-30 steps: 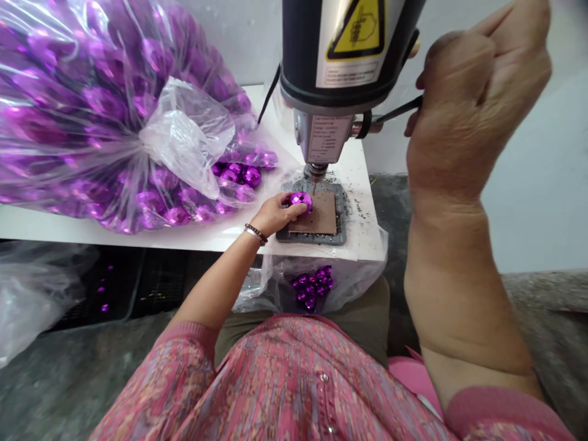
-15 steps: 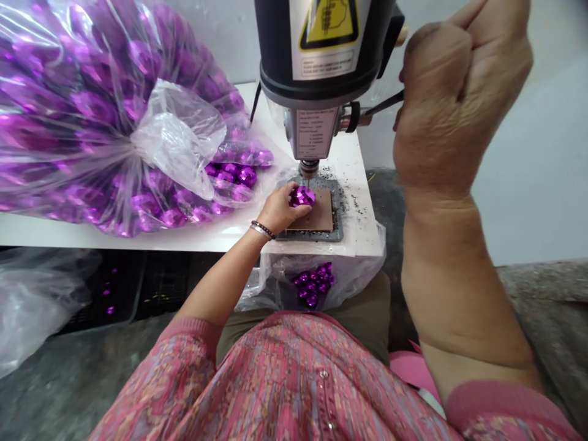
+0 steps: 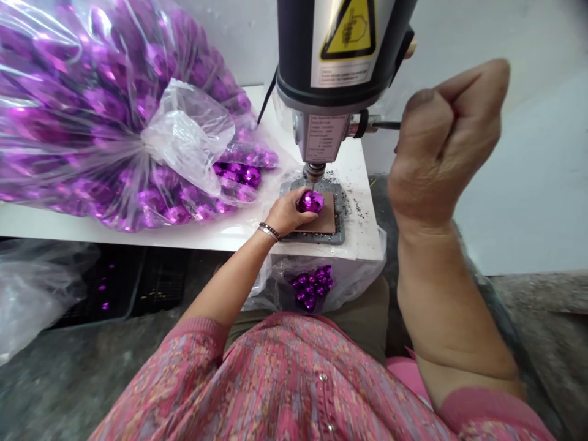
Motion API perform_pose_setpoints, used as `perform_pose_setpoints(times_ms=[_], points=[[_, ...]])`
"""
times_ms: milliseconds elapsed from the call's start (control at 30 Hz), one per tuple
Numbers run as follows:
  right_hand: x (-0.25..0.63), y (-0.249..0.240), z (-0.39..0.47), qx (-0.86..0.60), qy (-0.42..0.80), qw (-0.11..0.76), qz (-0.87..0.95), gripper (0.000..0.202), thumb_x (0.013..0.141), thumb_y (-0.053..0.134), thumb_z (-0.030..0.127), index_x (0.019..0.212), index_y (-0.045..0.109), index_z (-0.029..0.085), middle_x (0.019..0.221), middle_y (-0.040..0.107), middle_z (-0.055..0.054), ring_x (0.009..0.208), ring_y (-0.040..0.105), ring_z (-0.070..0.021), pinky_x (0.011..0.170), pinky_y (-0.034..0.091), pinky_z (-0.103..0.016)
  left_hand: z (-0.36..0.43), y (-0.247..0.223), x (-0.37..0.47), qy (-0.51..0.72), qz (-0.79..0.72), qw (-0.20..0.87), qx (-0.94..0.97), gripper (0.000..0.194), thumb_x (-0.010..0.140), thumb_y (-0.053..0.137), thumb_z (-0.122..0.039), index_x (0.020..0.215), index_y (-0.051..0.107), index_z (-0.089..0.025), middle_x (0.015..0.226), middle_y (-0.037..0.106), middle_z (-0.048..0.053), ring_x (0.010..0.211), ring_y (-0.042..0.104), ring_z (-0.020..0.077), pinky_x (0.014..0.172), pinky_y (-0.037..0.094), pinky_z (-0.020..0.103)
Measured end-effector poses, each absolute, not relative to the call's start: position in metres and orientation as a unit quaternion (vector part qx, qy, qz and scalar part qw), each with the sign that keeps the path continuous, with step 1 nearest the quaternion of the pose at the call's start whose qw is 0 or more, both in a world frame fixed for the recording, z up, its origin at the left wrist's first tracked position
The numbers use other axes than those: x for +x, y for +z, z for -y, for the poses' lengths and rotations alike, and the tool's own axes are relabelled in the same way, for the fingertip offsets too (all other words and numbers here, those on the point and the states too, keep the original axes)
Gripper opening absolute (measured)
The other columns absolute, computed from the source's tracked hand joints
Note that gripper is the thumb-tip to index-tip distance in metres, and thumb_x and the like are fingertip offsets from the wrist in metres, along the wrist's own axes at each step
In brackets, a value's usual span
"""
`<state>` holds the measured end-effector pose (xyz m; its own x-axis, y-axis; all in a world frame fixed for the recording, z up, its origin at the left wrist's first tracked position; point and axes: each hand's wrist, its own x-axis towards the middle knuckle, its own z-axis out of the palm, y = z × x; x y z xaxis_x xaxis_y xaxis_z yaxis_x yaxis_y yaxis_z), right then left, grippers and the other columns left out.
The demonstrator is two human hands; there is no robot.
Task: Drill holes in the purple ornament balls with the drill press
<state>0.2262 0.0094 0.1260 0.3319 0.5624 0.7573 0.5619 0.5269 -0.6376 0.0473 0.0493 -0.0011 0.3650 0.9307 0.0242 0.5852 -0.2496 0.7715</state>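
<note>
- Ball (image 3: 313, 201), purple and faceted, sat right below the drill bit (image 3: 313, 185), over the brown board (image 3: 327, 223), and whether the tip touched it was too small to tell!
- Left hand (image 3: 287, 212) had it pinched from the side, thumb nearest the body, fingers round the far side, a firm narrow hold.
- Over to the right hand (image 3: 445, 147): up high, folded into a fist at the outer end of the lever (image 3: 386, 125), apparently gripping it, though the wrap of the fingers was hidden.
- The step in hand, by the look of it, was drilling: ball lined up, lever manned.
- And what did the next move call for? A steady left hand, fingertips clear of the bit, and an even pull from the right, in my judgement; a round, shiny ball could easily roll or slip.
- Around the action: dark shavings (image 3: 358, 205) littered the counter (image 3: 184, 236) beside the grey base plate (image 3: 340, 234), a huge clear bag (image 3: 92, 122) of purple balls bulged to the left, and more purple balls (image 3: 312, 286) lay in plastic below the counter's front edge.
</note>
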Motion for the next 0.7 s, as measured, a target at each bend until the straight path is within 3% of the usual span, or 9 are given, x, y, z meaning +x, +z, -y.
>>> perform_pose_setpoints(times_ms=[267, 467, 700], points=[[0.229, 0.077, -0.007, -0.456, -0.111, 0.677, 0.567, 0.025, 0.096, 0.049, 0.035, 0.084, 0.049, 0.013, 0.076, 0.043, 0.001, 0.070, 0.040, 0.0005, 0.067, 0.038, -0.016, -0.052, -0.011, 0.047, 0.256, -0.510, 0.342, 0.746, 0.059, 0.074, 0.080, -0.020, 0.131, 0.070, -0.016, 0.119, 0.075, 0.006, 0.105, 0.068, 0.0219, 0.096, 0.052, 0.031], [0.226, 0.064, -0.010, -0.463, -0.129, 0.685, 0.548, 0.041, 0.100, 0.044, 0.050, 0.085, 0.050, 0.012, 0.080, 0.044, 0.001, 0.075, 0.042, -0.0002, 0.072, 0.041, -0.018, -0.050, -0.012, 0.047, 0.248, -0.521, 0.331, 0.747, 0.062, 0.075, 0.083, -0.021, 0.134, 0.068, -0.017, 0.126, 0.075, 0.007, 0.113, 0.068, 0.0243, 0.104, 0.051, 0.034], [0.228, 0.053, -0.012, -0.456, -0.119, 0.694, 0.544, 0.036, 0.100, 0.044, 0.048, 0.087, 0.050, 0.015, 0.080, 0.050, 0.002, 0.072, 0.049, -0.0006, 0.071, 0.043, -0.020, -0.049, -0.014, 0.046, 0.259, -0.503, 0.337, 0.753, 0.050, 0.077, 0.081, -0.021, 0.126, 0.071, -0.020, 0.120, 0.076, 0.005, 0.113, 0.069, 0.0235, 0.104, 0.051, 0.032]])
